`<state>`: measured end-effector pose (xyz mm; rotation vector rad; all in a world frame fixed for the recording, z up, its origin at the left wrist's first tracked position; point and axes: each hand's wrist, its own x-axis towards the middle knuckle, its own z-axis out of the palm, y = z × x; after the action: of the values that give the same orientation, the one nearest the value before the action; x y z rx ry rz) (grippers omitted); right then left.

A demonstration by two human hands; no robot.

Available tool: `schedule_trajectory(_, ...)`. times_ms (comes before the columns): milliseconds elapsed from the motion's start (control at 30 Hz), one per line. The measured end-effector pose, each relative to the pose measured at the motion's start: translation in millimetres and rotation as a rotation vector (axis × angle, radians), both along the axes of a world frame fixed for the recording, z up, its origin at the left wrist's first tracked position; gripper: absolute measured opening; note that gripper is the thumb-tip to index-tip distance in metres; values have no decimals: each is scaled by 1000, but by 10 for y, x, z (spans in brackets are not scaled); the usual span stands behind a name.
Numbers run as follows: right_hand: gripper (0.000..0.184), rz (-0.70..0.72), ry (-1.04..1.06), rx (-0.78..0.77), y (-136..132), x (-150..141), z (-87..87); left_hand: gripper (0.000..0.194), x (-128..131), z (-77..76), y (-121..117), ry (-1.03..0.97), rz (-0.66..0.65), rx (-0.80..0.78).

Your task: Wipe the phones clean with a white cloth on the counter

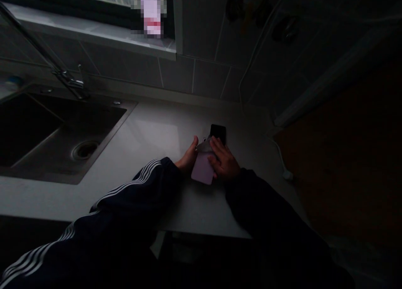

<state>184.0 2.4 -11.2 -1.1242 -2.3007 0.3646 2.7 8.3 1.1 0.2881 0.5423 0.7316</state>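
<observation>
Over the light countertop, my left hand (187, 157) grips the left side of a pale purple, phone-sized flat piece (202, 168), thumb pointing up. A greyish, thin-looking sheet (205, 145) covers or adjoins its upper end; the dim light hides how the two are joined. My right hand (224, 160) lies across the right side with fingers stretched out, fingertips on the sheet and thumb over the purple surface. Just beyond the fingers, a black phone-like slab (219, 131) rests on the counter, partly covered by my right hand. A small item (204, 139) beside it is too dark to name.
To the left is a steel sink (70, 149) with a chrome faucet (70, 80). A window sill (94, 29) runs above the tiled wall. On the right, a white cable (279, 153) ends in a plug (287, 175) near a brown surface (342, 167).
</observation>
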Motion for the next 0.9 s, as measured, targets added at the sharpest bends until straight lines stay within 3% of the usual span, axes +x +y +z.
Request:
schedule_trajectory(233,61,-4,18,-20,14,-15,-2,90,-14,7,20,57,-77,82)
schedule_trajectory(567,62,15,5,-27,9,-11,-23,88,-13,-27,43,45,-49,57)
schedule_trajectory(900,60,46,106,-22,140,-13,-105,83,-3,69,39,62,22,48)
